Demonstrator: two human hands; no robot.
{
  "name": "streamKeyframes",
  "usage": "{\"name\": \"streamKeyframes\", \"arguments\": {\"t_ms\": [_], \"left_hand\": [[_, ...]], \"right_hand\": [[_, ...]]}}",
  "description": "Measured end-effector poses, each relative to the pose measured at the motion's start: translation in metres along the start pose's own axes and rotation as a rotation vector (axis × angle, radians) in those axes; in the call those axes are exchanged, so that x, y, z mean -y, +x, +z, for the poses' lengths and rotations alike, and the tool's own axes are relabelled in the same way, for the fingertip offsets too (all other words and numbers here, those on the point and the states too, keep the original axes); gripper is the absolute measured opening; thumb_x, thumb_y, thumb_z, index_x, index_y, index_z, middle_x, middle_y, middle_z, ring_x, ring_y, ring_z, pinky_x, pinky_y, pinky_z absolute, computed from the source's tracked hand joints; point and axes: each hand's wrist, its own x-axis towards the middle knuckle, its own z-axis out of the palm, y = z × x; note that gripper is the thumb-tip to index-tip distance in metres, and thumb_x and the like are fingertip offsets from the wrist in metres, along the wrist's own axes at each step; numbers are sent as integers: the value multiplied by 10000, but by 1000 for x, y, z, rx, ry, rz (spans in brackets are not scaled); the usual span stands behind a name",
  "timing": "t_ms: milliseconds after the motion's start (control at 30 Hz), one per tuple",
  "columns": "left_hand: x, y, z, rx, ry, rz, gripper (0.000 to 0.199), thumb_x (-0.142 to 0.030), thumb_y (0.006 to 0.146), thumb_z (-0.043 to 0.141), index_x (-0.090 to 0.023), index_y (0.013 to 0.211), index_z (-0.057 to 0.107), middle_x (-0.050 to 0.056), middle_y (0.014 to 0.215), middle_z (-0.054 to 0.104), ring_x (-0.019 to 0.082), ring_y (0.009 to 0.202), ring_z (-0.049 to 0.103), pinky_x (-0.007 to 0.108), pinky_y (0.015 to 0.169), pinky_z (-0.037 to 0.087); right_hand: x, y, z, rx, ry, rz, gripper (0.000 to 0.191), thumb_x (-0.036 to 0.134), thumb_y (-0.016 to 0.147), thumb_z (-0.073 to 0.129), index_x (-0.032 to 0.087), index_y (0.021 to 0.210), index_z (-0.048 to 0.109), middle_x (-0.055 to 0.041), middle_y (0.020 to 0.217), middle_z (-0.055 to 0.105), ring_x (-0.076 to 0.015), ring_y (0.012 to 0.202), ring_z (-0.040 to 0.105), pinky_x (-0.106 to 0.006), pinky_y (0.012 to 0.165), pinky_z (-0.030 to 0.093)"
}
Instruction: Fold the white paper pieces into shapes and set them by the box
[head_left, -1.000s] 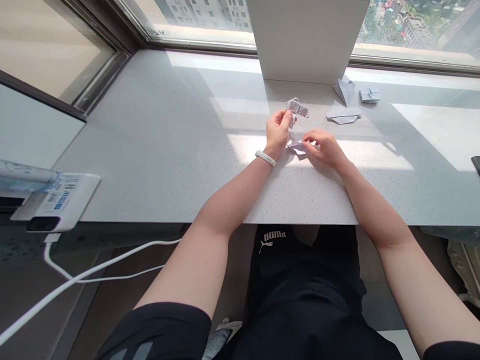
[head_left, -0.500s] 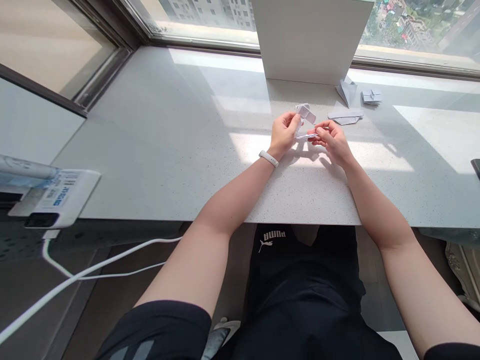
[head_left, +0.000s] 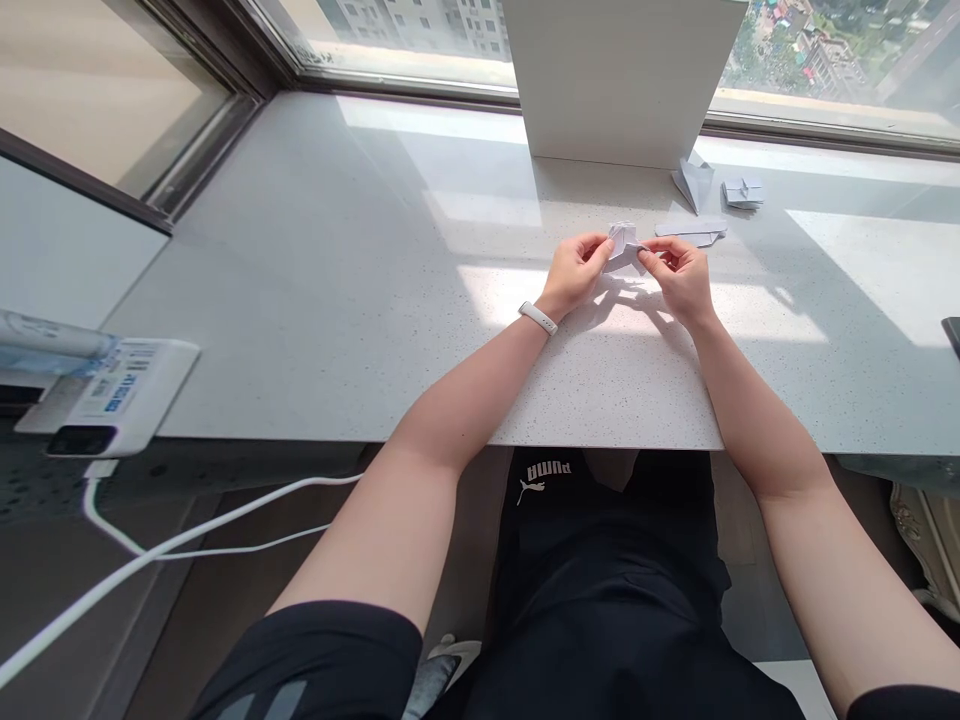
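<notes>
Between my two hands is a small piece of folded white paper (head_left: 622,246), held up a little over the sunlit counter. My left hand (head_left: 579,270) pinches its left side between thumb and fingers. With thumb and forefinger, my right hand (head_left: 681,276) grips the right edge of the same paper. Just beyond the right hand lies a long flat folded paper (head_left: 694,231), partly covered by the fingers. Farther back rest a pointed folded paper (head_left: 694,184) and a compact, boxy folded paper (head_left: 742,193).
A white upright panel (head_left: 622,85) stands on the pale speckled counter (head_left: 337,300) against the window. At far left sits a white power bank-like device (head_left: 127,395) with a white cable (head_left: 165,545) running below the counter edge. A dark object (head_left: 952,335) shows at far right.
The folded paper has turned and shifted slightly right and down. My right hand has closed in on its right edge, where its fingers were looser and more spread before.
</notes>
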Motion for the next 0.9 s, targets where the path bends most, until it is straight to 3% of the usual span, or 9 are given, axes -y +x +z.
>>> {"name": "streamKeyframes", "arguments": {"t_ms": [133,367,700,900], "left_hand": [[-4,-3,0,80,-13,0,407,-646,1105,941,-253,1012,888,83,942,870,282,981,835,432,901,636],[7,1,-9,213,39,8,417,-658,1141,821,-267,1092,955,119,1117,930,282,979,820,439,882,622],[-4,-3,-6,179,27,-45,402,-629,1123,854,-251,995,895,83,968,884,280,974,817,432,907,645],[-3,-4,-5,145,40,-54,399,-629,1101,879,-261,949,887,72,935,863,254,894,787,414,847,634]], "right_hand": [[-2,0,-1,-43,-56,-25,321,617,1061,973,308,1128,914,-42,1087,891,-201,822,746,-388,743,656],[2,-4,1,-63,-139,-44,291,601,1103,925,312,1127,894,-42,1095,890,-212,869,792,-386,762,677],[6,-7,4,-66,-231,-100,280,565,1127,906,292,1097,854,-45,1108,876,-208,862,764,-413,820,677],[13,-8,4,-68,-173,-52,259,549,1096,924,306,1068,837,-40,1077,844,-227,911,763,-412,831,667]]}}
